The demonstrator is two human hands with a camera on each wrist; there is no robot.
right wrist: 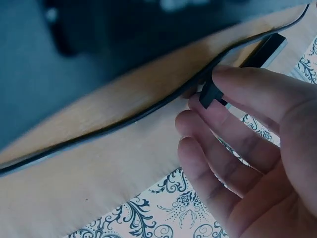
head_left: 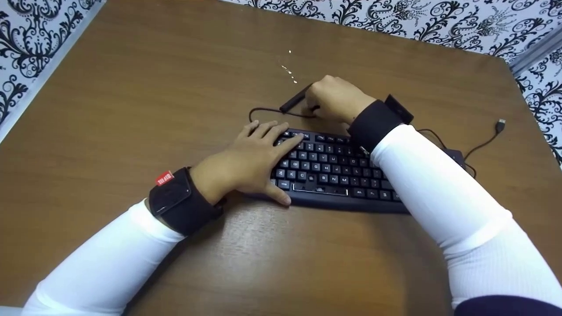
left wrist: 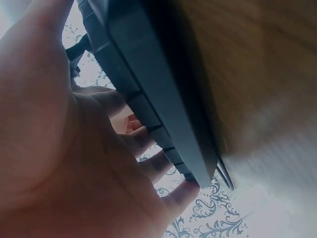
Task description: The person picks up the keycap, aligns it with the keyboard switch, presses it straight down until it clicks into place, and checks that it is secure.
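A black keyboard [head_left: 333, 175] lies on the wooden table. My left hand [head_left: 250, 160] rests on its left end with the fingers spread and fairly straight, the thumb at the near edge. In the left wrist view, the fingertips of my left hand [left wrist: 114, 153] touch the keyboard's side [left wrist: 158, 89]. Just beyond the keyboard's far edge, my right hand [head_left: 336, 98] pinches a slim black bar-shaped tool [head_left: 295, 100]. The right wrist view shows thumb and forefinger of the right hand [right wrist: 247, 148] on the tool [right wrist: 265, 52], other fingers loosely bent. I cannot tell its exact kind.
The black cable [head_left: 263, 109] loops behind the keyboard, passing close by the tool. A USB plug [head_left: 499, 126] lies at the right. Small bright specks [head_left: 289, 70] show on the table [head_left: 175, 66] beyond the right hand. Black-and-white patterned wallpaper [head_left: 395, 17] borders the table.
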